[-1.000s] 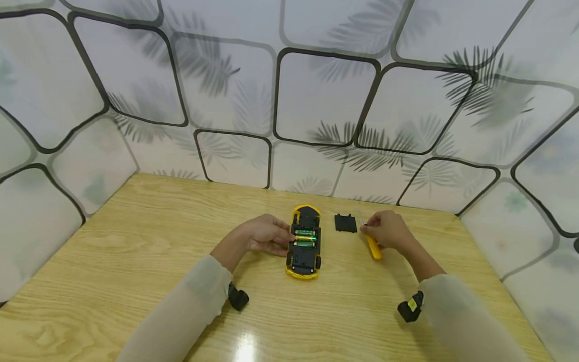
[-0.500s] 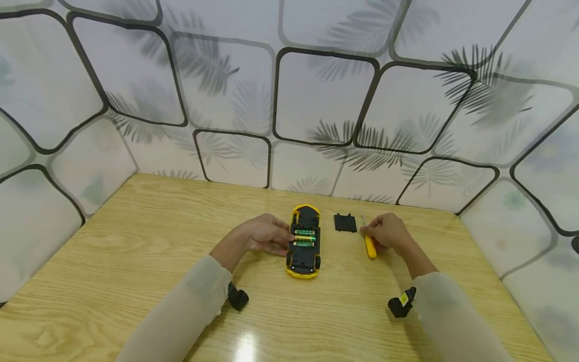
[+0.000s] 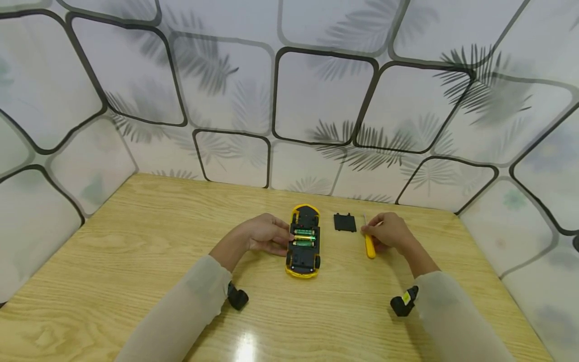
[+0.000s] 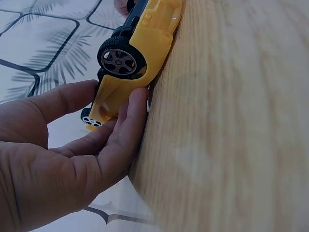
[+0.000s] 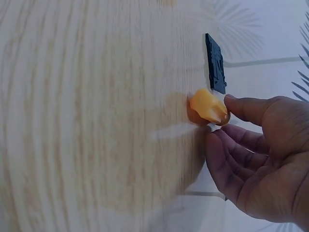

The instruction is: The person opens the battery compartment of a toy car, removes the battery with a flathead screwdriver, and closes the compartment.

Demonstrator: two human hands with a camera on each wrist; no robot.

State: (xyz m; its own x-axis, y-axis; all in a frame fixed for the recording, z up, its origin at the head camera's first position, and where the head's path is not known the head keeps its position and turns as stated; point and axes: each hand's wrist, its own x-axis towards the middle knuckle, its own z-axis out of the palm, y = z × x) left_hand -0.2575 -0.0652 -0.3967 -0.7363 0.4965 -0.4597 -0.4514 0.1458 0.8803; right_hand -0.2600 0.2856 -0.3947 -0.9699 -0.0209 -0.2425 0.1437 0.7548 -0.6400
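Observation:
A yellow toy car (image 3: 305, 259) lies upside down on the table, its black underside up. Several green batteries (image 3: 304, 233) sit in its open compartment. My left hand (image 3: 268, 234) holds the car's left side, thumb at the edge of the underside and fingers along the yellow body (image 4: 108, 96). To the right, my right hand (image 3: 386, 231) pinches a screwdriver (image 3: 370, 246) with a yellow handle, its thin shaft pointing to the wall. In the right wrist view the handle (image 5: 207, 104) is low at the tabletop, between thumb and fingertips.
A black battery cover (image 3: 345, 222) lies flat between the car and the screwdriver. Behind the wooden table (image 3: 149, 226) stands a patterned wall (image 3: 321, 95), close beyond the cover. Each wrist carries a small black camera.
The screwdriver has turned to lie straighter, its handle end swinging slightly left, and my right wrist has shifted a little left. My left hand and the toy car stay put.

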